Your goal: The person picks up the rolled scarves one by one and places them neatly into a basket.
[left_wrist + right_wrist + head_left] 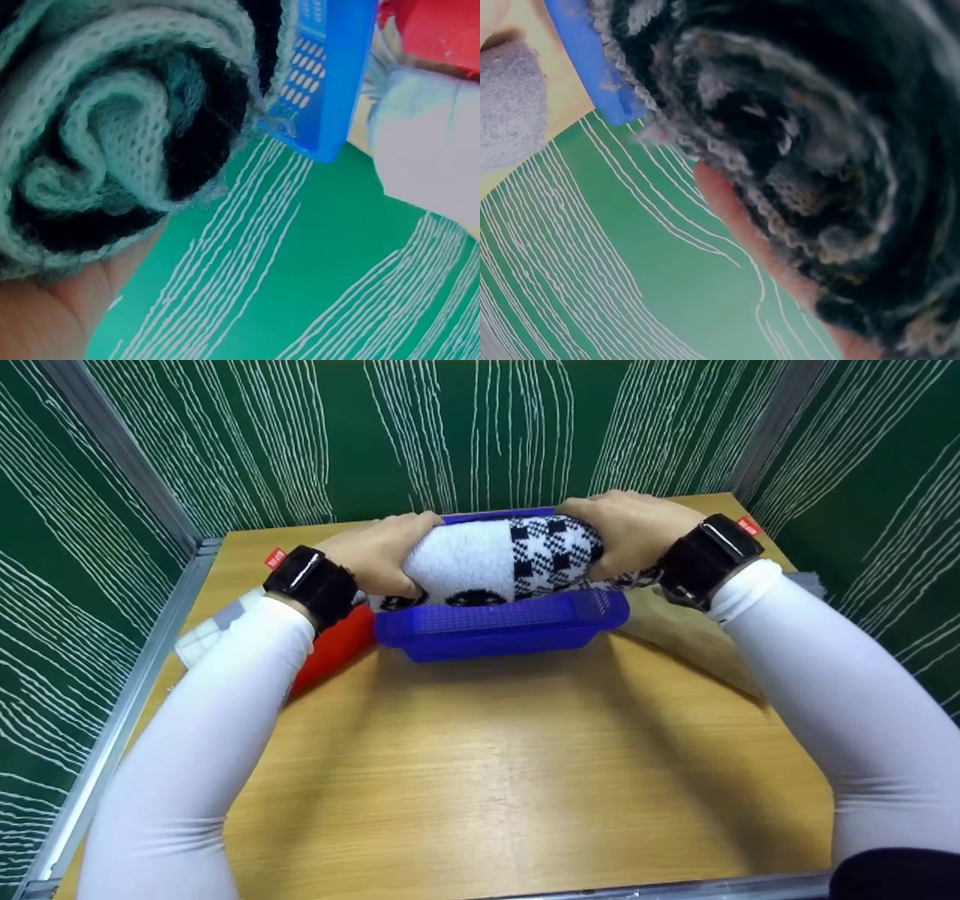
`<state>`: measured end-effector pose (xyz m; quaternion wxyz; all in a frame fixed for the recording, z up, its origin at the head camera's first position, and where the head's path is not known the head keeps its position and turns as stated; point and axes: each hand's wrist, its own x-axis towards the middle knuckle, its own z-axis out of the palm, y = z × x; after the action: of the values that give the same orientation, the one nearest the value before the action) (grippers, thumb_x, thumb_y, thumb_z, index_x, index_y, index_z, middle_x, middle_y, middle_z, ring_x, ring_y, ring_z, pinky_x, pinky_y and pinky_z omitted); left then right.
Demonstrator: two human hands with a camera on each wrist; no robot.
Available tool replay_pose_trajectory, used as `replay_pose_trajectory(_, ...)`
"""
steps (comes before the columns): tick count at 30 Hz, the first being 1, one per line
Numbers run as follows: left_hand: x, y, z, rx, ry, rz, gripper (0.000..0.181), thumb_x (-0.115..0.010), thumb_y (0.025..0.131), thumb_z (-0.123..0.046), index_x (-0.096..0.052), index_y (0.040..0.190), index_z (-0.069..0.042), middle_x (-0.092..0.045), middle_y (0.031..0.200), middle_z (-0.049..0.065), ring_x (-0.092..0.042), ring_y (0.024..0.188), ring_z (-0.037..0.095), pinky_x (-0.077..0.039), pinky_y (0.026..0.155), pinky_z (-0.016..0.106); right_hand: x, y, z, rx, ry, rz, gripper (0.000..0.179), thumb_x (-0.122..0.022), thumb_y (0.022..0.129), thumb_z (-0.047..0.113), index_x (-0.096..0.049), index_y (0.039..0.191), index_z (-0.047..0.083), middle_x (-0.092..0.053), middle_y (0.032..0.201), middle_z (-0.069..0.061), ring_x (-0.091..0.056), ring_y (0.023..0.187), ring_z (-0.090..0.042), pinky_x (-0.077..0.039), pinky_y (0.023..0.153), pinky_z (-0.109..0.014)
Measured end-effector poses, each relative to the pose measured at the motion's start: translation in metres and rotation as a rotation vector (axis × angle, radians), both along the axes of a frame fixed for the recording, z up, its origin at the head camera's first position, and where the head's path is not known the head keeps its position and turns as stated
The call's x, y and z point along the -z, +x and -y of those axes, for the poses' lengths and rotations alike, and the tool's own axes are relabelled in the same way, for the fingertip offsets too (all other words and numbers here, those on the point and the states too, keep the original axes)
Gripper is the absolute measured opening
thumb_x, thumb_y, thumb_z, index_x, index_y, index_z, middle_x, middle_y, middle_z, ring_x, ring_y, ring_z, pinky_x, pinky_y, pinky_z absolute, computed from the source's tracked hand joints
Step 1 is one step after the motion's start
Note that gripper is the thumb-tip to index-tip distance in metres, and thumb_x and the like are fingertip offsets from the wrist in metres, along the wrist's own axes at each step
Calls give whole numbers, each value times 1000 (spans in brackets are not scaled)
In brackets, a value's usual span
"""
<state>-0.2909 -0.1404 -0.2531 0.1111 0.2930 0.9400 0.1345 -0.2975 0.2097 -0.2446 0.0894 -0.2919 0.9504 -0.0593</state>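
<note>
A rolled-up black-and-white knit scarf point(472, 556), part plain pale grey and part checked, lies crosswise between my two hands. My left hand point(384, 553) grips its left end, thumb on the near side and fingers over the far side. At the other end my right hand point(636, 531) holds the roll the same way. Spiral layers of the scarf point(112, 142) show at its end in the left wrist view, and likewise the scarf point(802, 150) fills much of the right wrist view. Beneath and behind it stands a blue plastic basket point(495, 641), its inside mostly hidden by the roll.
Left of the basket lie a red roll point(341, 649) and a white-and-grey cloth roll point(217, 631), partly behind my left arm. A beige roll point(686, 643) lies to the right, with a grey fuzzy roll point(810, 583) beyond my right sleeve. Green walls point(360, 442) surround the wooden table point(480, 780).
</note>
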Motion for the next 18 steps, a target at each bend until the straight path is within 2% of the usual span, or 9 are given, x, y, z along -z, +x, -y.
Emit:
replay_pose_trajectory(9,20,-7,-1,6,9,-25,85,-85,83,-10,-45,157,-17,-56,155,11,-52,143,32,-48,118,60,20,-7,-2,-1,-35,29,87,-87,79,10,-49,158,13,-64,144,-16,-67,123,-41,-56,106,-63)
replay_pose_trajectory(18,33,-12,0,-2,9,-26,87,-88,81,-11,-45,157,-16,-56,155,12,-54,142,33,-48,119,60,32,-13,0,29,-19,55,96,-87,81,11,-40,165,17,-67,141,-21,-70,122,-44,-56,105,-66)
